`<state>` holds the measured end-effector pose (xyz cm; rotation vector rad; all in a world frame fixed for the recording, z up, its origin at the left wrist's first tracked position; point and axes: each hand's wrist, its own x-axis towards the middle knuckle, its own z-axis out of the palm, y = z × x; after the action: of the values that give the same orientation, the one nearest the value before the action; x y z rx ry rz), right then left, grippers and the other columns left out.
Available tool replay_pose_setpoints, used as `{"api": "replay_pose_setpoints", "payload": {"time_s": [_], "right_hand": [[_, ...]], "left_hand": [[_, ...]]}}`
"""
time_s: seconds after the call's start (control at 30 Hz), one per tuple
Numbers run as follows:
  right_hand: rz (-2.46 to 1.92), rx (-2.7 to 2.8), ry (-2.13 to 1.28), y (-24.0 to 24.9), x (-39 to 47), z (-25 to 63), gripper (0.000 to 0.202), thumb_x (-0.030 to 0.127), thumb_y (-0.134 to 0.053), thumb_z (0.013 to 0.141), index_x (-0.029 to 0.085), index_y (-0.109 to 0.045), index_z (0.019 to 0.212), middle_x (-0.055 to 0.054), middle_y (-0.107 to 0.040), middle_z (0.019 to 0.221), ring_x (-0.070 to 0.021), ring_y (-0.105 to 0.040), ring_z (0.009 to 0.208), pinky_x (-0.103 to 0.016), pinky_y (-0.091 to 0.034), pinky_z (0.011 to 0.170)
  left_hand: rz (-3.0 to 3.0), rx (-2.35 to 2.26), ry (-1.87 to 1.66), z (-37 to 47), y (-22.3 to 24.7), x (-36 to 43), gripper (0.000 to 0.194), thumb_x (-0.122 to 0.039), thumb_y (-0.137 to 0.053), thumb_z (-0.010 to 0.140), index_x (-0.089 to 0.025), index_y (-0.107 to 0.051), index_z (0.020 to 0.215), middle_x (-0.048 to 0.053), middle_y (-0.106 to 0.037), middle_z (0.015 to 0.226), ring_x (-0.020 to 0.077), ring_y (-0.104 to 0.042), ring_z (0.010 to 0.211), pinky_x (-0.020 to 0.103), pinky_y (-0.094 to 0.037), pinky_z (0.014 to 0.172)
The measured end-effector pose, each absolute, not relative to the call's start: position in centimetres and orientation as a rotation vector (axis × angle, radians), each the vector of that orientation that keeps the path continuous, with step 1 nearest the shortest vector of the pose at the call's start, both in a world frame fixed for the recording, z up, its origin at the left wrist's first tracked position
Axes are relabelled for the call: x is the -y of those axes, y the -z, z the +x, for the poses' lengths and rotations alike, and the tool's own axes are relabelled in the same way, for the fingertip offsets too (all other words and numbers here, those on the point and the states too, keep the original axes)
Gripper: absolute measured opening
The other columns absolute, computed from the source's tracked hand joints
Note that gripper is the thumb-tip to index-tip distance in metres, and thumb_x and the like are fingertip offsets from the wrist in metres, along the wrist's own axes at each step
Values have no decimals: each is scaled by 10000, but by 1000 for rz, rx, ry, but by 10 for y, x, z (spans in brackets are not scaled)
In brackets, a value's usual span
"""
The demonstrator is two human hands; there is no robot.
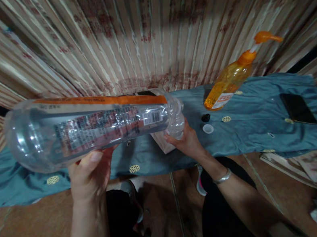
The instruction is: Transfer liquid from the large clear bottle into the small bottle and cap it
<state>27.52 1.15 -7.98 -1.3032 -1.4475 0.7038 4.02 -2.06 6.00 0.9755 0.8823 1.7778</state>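
Note:
A large clear plastic bottle (95,123) with an orange-edged label is tilted nearly sideways, its mouth to the right. My left hand (91,171) is closed round its underside near the wide base. My right hand (185,138) grips a small clear container (176,127) right at the large bottle's mouth. Whether any liquid passes between them is too unclear to tell. Just right of my right hand, a black cap (206,118) and a white cap (208,128) lie on the blue-green cloth.
An orange pump bottle (228,81) stands on the cloth (256,117) at the right. Further right lies a dark flat object (298,108). A pale box (162,142) lies beneath my hands. Patterned curtains (144,35) hang behind.

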Motion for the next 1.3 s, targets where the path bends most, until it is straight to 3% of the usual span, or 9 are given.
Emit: {"api": "replay_pose_setpoints", "payload": {"time_s": [0.2,0.8,1.0,1.3], "right_hand": [[-1323,1442,-678,83,-12,275,885,569,-876,795,197,-585,1543,-155,-800,1379,-387,-790,1239,-605,-657,1077],[-1340,1448,-676,80,-11,274,900,603,-832,816,157,-571,1553,-186,-798,1374,-402,-785,1244,-590,-657,1076],[-1351,1426,-680,79,-12,274,881,573,-840,789,139,-593,1515,-201,-801,1368,-396,-793,1227,-598,-656,1064],[-1345,1414,-664,81,-12,273,875,588,-837,783,155,-602,1506,-179,-815,1347,-381,-800,1199,-580,-659,1059]], "left_hand": [[960,-879,-1788,38,-58,20,695,-435,-1101,455,-362,-826,1089,29,-868,992,403,-810,1143,608,-674,1032],[976,-875,-1783,41,-59,21,608,-452,-1093,474,-335,-828,1009,44,-870,1035,412,-804,1152,629,-653,1073],[1011,-845,-1765,39,-57,19,605,-453,-1084,490,-366,-840,1037,15,-860,964,371,-825,1040,632,-660,1069],[994,-850,-1772,41,-59,20,597,-437,-1093,467,-400,-838,1006,10,-853,989,404,-808,1147,640,-665,1068]]}}
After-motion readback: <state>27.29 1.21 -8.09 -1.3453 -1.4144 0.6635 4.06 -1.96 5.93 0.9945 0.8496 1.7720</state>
